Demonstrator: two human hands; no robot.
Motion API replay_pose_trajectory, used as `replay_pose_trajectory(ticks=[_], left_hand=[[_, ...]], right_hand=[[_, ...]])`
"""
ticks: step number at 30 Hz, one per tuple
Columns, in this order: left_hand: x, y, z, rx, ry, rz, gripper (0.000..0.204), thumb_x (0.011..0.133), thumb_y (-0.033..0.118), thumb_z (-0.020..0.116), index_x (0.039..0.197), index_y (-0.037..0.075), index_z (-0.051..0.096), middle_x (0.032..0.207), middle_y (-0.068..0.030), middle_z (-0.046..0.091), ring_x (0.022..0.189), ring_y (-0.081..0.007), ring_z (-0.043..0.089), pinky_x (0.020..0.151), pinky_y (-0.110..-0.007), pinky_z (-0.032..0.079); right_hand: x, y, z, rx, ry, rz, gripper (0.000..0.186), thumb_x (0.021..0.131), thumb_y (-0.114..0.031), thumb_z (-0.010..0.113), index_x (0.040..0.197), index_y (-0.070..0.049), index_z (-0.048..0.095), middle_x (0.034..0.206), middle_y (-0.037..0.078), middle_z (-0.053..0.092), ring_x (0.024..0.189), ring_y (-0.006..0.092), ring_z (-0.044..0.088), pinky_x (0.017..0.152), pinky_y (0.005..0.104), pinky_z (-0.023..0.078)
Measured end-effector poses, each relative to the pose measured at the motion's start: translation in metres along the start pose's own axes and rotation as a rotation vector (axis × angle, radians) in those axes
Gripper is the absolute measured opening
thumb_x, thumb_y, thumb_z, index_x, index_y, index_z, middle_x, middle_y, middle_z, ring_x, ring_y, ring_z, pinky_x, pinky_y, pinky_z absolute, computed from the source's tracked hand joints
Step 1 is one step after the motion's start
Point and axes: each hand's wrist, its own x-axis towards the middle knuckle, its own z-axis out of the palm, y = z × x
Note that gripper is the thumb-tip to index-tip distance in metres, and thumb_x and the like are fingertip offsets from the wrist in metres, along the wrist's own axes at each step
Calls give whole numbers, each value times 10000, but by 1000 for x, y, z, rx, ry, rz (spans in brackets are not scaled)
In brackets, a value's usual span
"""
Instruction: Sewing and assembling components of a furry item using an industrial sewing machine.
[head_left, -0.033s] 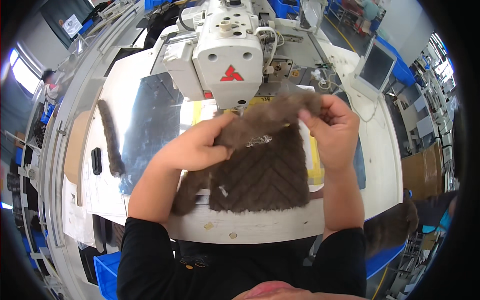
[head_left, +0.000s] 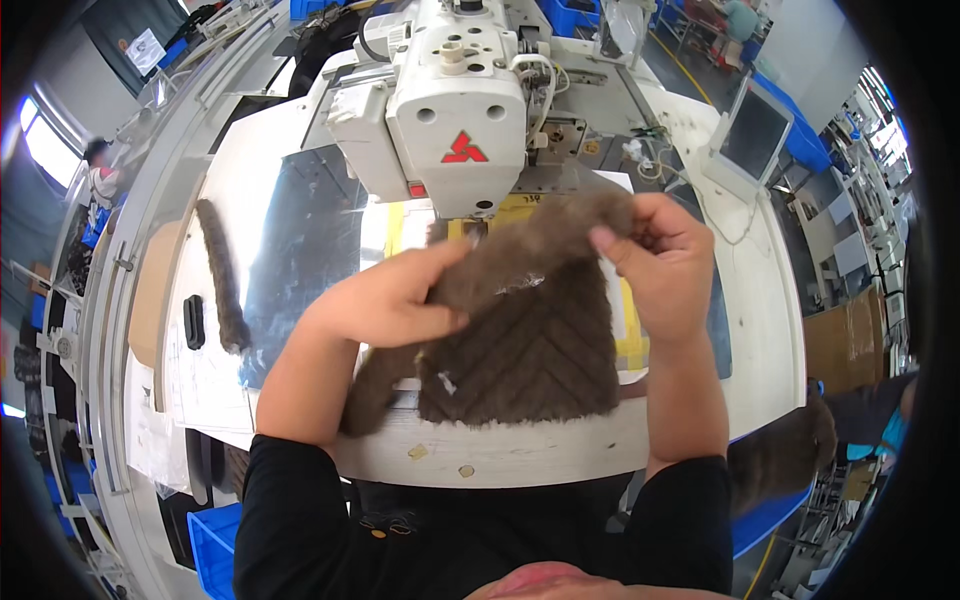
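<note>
A long brown fur strip (head_left: 545, 235) stretches between my two hands in front of the sewing machine. My left hand (head_left: 390, 300) is closed on the strip's left part, thumb on the near side. More brown fur (head_left: 370, 395) hangs below that hand toward the table's front edge. My right hand (head_left: 668, 260) pinches the strip's right end between thumb and curled fingers. Under the strip lies a brown fur panel (head_left: 530, 365) with a chevron pattern; its far part is hidden by the strip. A small shiny clear patch (head_left: 525, 284) shows at the strip's lower edge.
The white sewing machine head (head_left: 455, 120) stands just beyond my hands. A narrow fur strip (head_left: 222, 275) and a black oblong object (head_left: 194, 322) lie at the left. On the right stands a screen (head_left: 752, 135). Blue bins (head_left: 215, 545) sit below the table.
My right hand has come slightly left and down with the strip's end. The strip has shifted a little toward me, uncovering more of the yellow-edged plate under the machine head.
</note>
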Motion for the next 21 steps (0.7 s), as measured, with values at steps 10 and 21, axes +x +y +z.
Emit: replay_pose_trajectory(ticks=[10,21], left_hand=[[3,-10,32,-355,-140,235,387,1086,346,582,1152,-32,627,841,-20,619,705,-92,566,631,-267,474],[5,-3,36,-206,73,159,348,1113,255,541,835,46,553,669,54,495,608,-36,467,554,-241,418]], right_hand=[[-4,-14,3,-223,-354,12,188,792,-28,882,900,2,731,728,-53,627,656,4,520,583,202,423],[-6,4,12,-115,-402,-1,244,738,-26,917,805,-45,684,680,-61,577,617,1,475,543,209,370]])
